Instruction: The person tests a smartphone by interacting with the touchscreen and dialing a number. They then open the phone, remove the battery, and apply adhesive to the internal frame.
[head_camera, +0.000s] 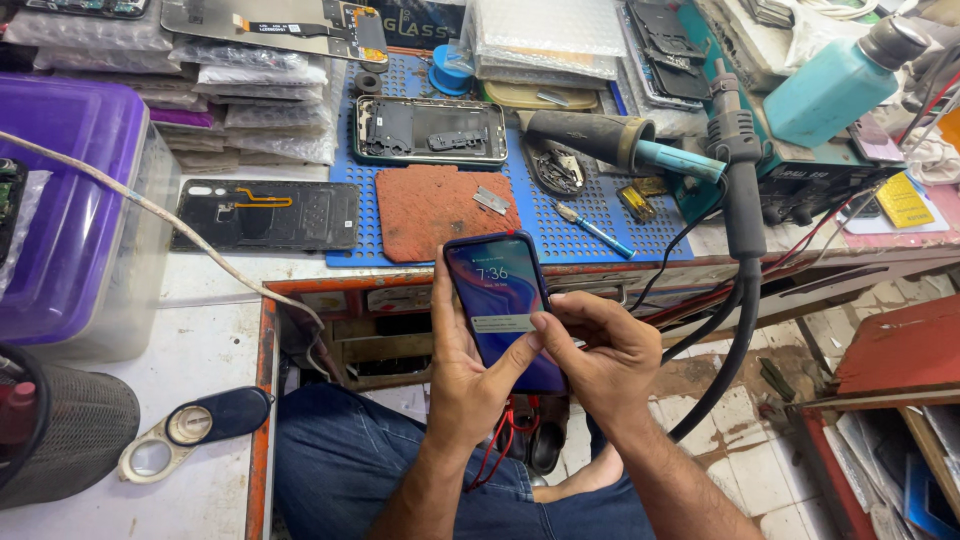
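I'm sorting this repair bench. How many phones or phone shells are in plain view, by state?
Lit phone, held in the left hand and touched by the right hand: 1
Opened phone frame on the blue mat: 1
Dark back cover lying inner side up on the bench: 1
Total: 3
Bagged parts at the back are too unclear to count.

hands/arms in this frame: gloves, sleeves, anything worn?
Both hands are bare: no gloves, rings or wristbands show on the left hand or the right hand. Both forearms are uncovered right down to the bottom edge of the picture, so no sleeves are in view. Blue jeans cover the legs below the arms.
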